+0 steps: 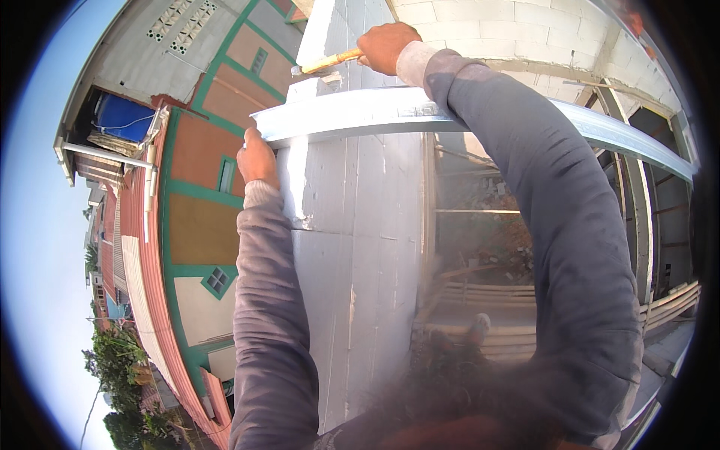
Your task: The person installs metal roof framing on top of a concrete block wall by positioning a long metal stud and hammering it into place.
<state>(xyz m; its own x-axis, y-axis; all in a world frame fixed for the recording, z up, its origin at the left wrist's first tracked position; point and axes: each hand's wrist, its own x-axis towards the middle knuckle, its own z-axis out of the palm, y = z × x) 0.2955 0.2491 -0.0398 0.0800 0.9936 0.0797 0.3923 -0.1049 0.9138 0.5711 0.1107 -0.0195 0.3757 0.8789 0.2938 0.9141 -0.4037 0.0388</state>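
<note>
A long silvery metal channel [352,112] lies across the top of a grey block wall [360,195] and runs off to the right. My left hand [257,159] is closed on the channel's left end, with the thumb up at its edge. Just beyond the channel, my right hand [388,48] grips a tool with a yellowish wooden handle [330,61]. Its small greyish end points left, above pale block pieces on the wall; the kind of tool does not show clearly. My right forearm passes over the channel and hides part of it.
Right of the wall is a deep drop with rubble [510,232] and poles [487,296] below. A pale block wall [510,30] stands at the far right. On the left are a painted building [199,225] and a reddish metal roof [142,277].
</note>
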